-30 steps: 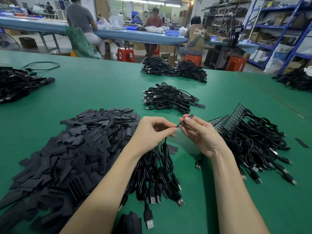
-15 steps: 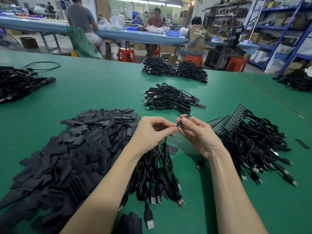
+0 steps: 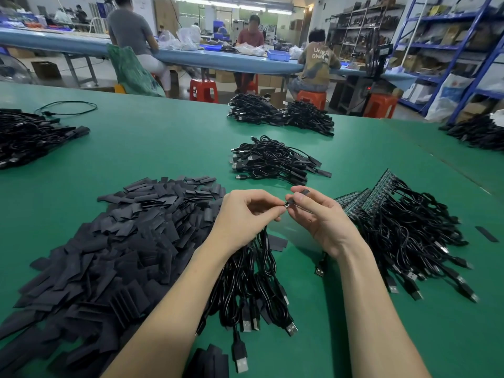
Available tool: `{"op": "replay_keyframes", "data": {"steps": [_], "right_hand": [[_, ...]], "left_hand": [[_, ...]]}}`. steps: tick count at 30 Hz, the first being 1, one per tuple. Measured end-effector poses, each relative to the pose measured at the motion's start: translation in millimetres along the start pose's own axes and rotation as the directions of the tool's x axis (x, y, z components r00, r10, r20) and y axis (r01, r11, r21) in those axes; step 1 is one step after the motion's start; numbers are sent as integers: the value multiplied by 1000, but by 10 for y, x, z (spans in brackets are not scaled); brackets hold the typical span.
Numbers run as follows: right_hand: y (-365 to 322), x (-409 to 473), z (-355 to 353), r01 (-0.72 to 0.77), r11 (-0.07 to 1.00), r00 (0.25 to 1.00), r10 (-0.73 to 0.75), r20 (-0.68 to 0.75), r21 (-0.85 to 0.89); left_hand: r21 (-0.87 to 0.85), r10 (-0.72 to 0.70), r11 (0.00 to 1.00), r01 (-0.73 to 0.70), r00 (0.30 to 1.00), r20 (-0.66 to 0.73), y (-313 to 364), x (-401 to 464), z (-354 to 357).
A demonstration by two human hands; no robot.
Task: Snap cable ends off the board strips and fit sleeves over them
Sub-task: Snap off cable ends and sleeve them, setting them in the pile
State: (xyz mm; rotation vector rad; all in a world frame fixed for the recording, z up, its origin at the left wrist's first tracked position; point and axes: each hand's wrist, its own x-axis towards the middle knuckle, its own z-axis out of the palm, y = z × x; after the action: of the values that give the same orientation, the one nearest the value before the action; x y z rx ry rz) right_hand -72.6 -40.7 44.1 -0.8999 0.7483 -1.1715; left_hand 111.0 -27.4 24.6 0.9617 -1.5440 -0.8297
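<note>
Since a second ago my right hand [image 3: 319,218] has been drawing closer to my left hand [image 3: 245,215], pinching the black sleeve [image 3: 303,194] onto the cable end [image 3: 287,204] that my left fingertips are gripping. Below me cables [image 3: 253,290] are hanging; sleeves [image 3: 109,241] are lying left, board strips [image 3: 381,186] right, sleeved cables [image 3: 272,159] beyond.
</note>
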Motion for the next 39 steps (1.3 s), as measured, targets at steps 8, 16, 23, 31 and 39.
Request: {"op": "replay_keyframes", "data": {"steps": [8,16,23,31,39], "right_hand": [[37,13,40,18,1000,999,-17,-37,24],[29,-10,55,-5,1000,1000,5,20,-15],[80,-3,118,6,998,997,-2,73,-57],[103,-4,199,143,985,990,-144,-5,-97],[165,24,251,201,973,973,-212,-91,-111]], "left_hand": [[-51,-23,998,24,1000,18,9,9,5],[-97,-10,995,14,999,39,25,6,-31],[-180,-29,983,34,999,26,-5,3,-79],[-285,-119,949,131,991,57,-7,22,-52],[-233,-163,959,162,987,18,-1,25,-54]]}}
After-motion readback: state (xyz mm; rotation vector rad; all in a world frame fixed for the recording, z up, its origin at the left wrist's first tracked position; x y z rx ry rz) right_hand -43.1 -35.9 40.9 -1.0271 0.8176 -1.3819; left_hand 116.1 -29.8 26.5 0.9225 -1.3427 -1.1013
